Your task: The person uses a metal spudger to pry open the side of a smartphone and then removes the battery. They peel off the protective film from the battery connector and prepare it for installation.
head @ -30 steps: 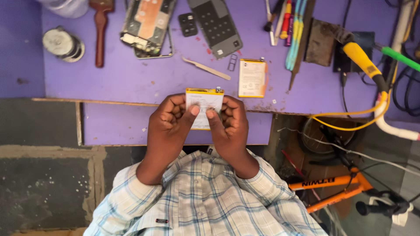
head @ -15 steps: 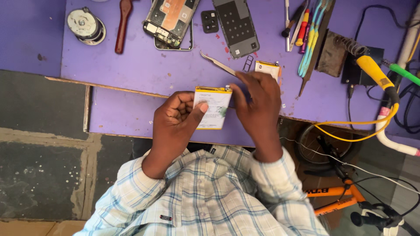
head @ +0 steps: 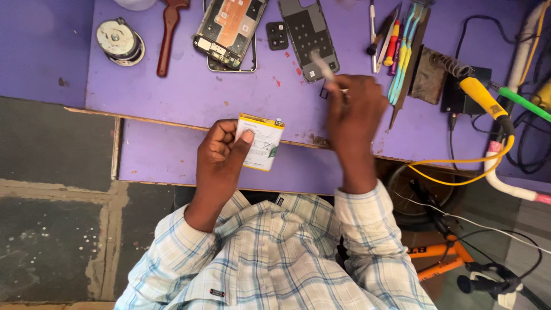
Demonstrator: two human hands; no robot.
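Right hand [head: 356, 112] now lifting tweezers [head: 324, 68] (blurred), left hand [head: 221, 155] gripping battery [head: 261, 140]

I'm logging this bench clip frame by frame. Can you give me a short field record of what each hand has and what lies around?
left hand: holds white phone battery
right hand: holds tweezers above purple table
nearby: opened phone, back cover, camera bezel
right side: soldering iron, screwdrivers

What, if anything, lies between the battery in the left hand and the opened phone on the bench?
Nothing visible does. The left hand holds the battery at the bench edge; only bare purple bench top lies between it and the opened phone. The right hand, holding tweezers, is off to the side.
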